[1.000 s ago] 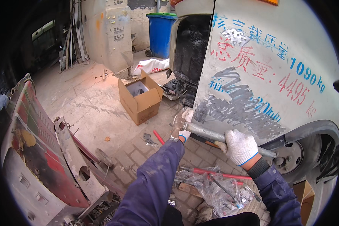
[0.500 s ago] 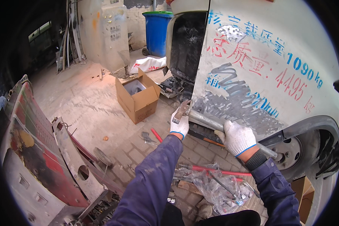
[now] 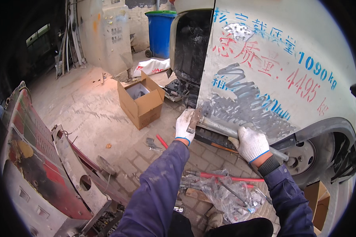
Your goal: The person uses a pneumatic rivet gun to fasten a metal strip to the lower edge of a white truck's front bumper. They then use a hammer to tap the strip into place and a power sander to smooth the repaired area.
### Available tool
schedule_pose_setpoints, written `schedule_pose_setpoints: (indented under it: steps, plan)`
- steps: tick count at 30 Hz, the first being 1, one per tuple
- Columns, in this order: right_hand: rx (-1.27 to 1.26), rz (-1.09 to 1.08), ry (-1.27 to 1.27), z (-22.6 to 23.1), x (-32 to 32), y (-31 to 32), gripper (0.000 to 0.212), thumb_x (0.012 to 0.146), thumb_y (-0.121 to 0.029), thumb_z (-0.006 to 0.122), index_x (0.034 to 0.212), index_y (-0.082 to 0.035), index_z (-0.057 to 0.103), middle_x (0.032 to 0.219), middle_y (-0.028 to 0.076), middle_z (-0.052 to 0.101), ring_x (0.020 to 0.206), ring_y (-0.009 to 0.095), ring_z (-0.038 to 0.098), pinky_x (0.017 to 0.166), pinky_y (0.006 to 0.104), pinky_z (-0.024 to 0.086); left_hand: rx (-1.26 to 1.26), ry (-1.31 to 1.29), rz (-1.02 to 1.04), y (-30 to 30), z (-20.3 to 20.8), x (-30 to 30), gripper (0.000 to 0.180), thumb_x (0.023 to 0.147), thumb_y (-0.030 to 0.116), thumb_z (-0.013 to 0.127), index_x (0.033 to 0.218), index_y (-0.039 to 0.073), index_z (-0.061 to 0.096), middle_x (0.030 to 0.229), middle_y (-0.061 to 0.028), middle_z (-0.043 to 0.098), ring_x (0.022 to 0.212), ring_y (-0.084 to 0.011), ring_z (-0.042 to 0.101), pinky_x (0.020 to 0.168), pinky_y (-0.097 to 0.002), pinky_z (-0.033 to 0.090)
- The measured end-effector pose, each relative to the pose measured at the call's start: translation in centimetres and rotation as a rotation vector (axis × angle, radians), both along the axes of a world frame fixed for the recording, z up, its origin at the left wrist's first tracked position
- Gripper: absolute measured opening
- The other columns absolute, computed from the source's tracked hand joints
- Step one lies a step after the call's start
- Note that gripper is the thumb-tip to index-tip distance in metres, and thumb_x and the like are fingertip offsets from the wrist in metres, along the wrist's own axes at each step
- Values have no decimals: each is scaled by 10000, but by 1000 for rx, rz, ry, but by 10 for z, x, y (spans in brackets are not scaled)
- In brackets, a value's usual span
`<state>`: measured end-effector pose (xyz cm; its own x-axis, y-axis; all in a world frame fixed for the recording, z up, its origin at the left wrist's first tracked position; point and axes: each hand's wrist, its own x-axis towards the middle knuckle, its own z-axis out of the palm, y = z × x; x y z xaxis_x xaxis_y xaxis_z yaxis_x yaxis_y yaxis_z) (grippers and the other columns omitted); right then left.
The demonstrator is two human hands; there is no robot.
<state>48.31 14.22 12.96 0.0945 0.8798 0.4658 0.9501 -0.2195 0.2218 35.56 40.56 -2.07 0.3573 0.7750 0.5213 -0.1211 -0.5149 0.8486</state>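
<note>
Both my hands wear white knitted gloves with blue cuff edges. A long grey metal pipe with a rusty block-like head (image 3: 194, 120), looking like a sledgehammer, lies slantwise between them, low in front of the white vehicle panel (image 3: 273, 98). My left hand (image 3: 183, 125) is closed at the rusty head, its fingers partly hidden behind it. Farther along, my right hand (image 3: 252, 143) wraps round the grey pipe (image 3: 217, 127) from above. The pipe's far end reaches down to the right, in front of the wheel (image 3: 300, 158).
An open cardboard box (image 3: 144, 106) stands on the paving ahead. Below my hands lie clear plastic wrapping (image 3: 229, 197) and a red bar (image 3: 225, 176). Dented vehicle panels (image 3: 51, 158) lean at left. A blue bin (image 3: 159, 35) is at the back, another cardboard box (image 3: 317, 203) at lower right.
The whole view has shifted slightly, so the surroundings sit a little farther left. Both hands keep their hold on the pipe and its head, and the head has tilted slightly.
</note>
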Motion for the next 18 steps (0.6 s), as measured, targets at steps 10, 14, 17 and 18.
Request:
schedule_pose_setpoints:
  steps: [10,14,17,18]
  plan:
    - [-93,-7,71,-7,5,-8,454,1022,-496,754,917,-63,666,817,178,725,723,389,757,626,503,597,59,-121,-17,10,-19,8,272,1087,205,638,1240,17,761,1116,-148,750,994,-311,723,902,-382,572]
    - [-108,38,76,-12,5,-9,448,1022,-480,758,919,-55,663,829,190,721,738,400,753,637,509,595,-66,-151,-84,19,-30,13,282,1102,172,640,1312,13,744,1164,-76,734,979,-170,680,869,-313,559]
    - [-33,24,64,-19,5,-6,446,1026,-495,747,905,-73,666,805,167,717,733,376,760,615,496,595,-47,-143,-10,16,-31,13,303,1085,274,682,1183,-3,755,1044,-130,734,910,-226,689,841,-363,559]
    - [-98,4,86,-22,6,-5,443,1026,-491,748,908,-72,665,806,168,718,732,378,759,618,498,595,-98,-192,-49,13,-31,13,291,1082,267,690,1181,2,759,1040,-110,730,905,-204,680,827,-347,551]
